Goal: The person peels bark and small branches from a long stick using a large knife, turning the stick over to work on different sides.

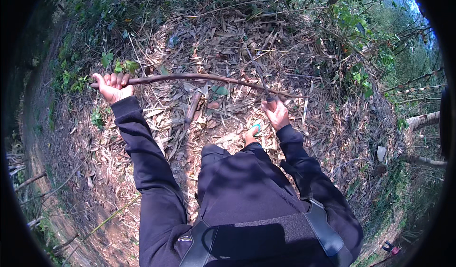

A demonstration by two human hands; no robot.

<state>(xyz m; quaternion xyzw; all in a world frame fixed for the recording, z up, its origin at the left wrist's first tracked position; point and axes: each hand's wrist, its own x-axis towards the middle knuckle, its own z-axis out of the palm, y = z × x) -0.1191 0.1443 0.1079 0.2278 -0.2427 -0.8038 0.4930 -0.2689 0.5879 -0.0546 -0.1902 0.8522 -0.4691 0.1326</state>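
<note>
Left hand [113, 87] wraps the end of the long stick [190, 78], so that bit is hidden. Right hand [276, 113] covers w/e it grips; thin dark thing there, too small to tell. Stick's far end gets lost in dry leaves [223, 43]. Foot [251, 135] half hidden by the knee. Small red thing [392, 248] bottom right, too tiny to tell.

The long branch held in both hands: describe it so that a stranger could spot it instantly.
Start at the mound of dry leaves ahead of the person. Across it runs the long branch, left hand at its thick end, right hand near its thin end. Unlike the short stick below, it is raised.
</note>
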